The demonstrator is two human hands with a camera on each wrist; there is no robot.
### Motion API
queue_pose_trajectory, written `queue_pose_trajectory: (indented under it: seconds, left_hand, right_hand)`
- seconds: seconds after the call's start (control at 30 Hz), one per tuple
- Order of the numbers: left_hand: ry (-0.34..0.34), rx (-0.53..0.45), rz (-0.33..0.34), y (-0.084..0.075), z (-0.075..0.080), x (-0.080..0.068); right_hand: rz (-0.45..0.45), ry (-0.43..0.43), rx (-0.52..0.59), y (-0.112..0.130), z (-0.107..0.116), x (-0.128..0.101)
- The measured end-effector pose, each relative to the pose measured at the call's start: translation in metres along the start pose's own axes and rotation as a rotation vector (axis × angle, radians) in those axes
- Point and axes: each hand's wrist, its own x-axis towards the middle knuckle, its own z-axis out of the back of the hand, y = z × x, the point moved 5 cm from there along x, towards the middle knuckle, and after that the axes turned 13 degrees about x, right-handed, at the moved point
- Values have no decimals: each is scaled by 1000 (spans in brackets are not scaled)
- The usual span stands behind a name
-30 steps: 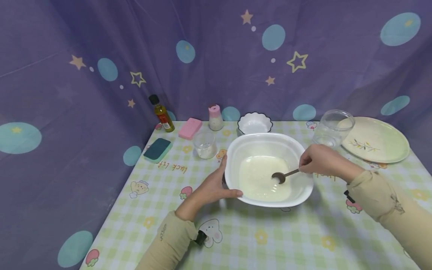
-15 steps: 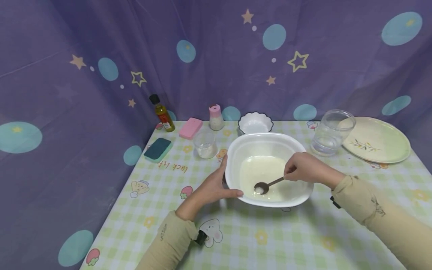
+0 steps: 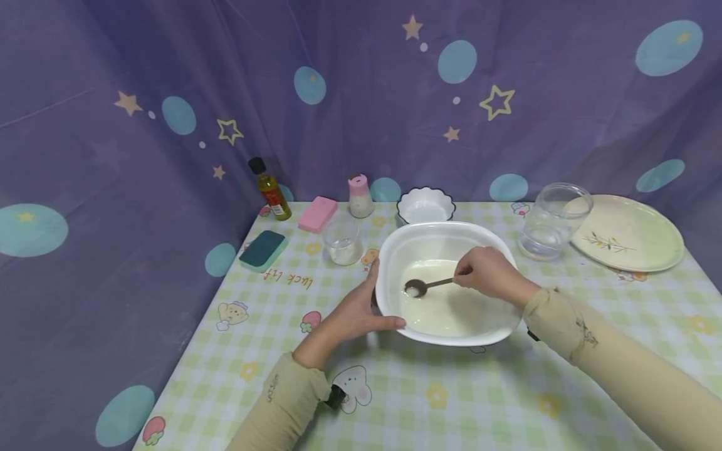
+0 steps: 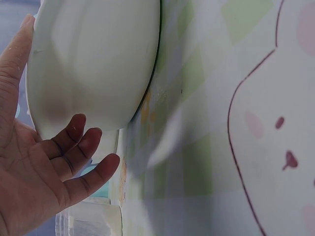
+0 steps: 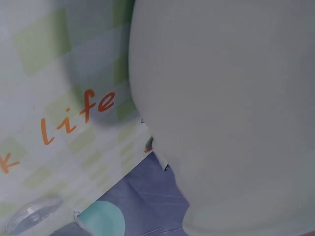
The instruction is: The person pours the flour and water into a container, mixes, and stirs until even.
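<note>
Green and dark, a sponge (image 3: pixel 263 250) lay at the table's (image 3: pixel 451 401) ten o'clock, and behind it we saw an oil bottle (image 3: pixel 270 190), a pink block (image 3: pixel 318 214), a small glass (image 3: pixel 343 242) and a pink-capped shaker (image 3: pixel 360 196). Next we found our left hand (image 3: pixel 355 310) at nine o'clock of the big white bowl (image 3: pixel 445 238), fingers fairly straight and spread against its outer wall, thumb along the rim; the wrist view showed the fingertips (image 4: pixel 81 135) touching the bowl's underside. The bowl sat mid-table and held a pale, milky liquid (image 3: pixel 445 310). Our right hand (image 3: pixel 489 274) reached over the bowl from three o'clock, fingers curled and pinching the handle of a metal spoon (image 3: pixel 425 286), whose head lay toward the bowl's nine o'clock, with something white in it. At the bowl's twelve o'clock stood a small scalloped dish (image 3: pixel 425 205); at two o'clock a clear glass jar (image 3: pixel 553 219) and, just beside it, a pale plate (image 3: pixel 628 233).
</note>
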Motion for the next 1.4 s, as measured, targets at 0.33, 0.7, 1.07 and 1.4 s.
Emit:
queue_pose_trajectory:
  seconds: [0.33, 0.7, 1.07, 1.4]
  left_hand:
    - [-4, -16, -22, -5, 2, -1]
    - [4, -26, -15, -4, 1, 0]
    - [8, -36, -16, -4, 2, -1]
    - [10, -49, -17, -4, 2, -1]
  right_hand:
    - [15, -135, -93, -10, 19, 1]
    - [-19, -65, -136, -11, 41, -14]
    - [-66, 102, -154, -10, 52, -32]
    - [-53, 283, -49, -4, 41, -40]
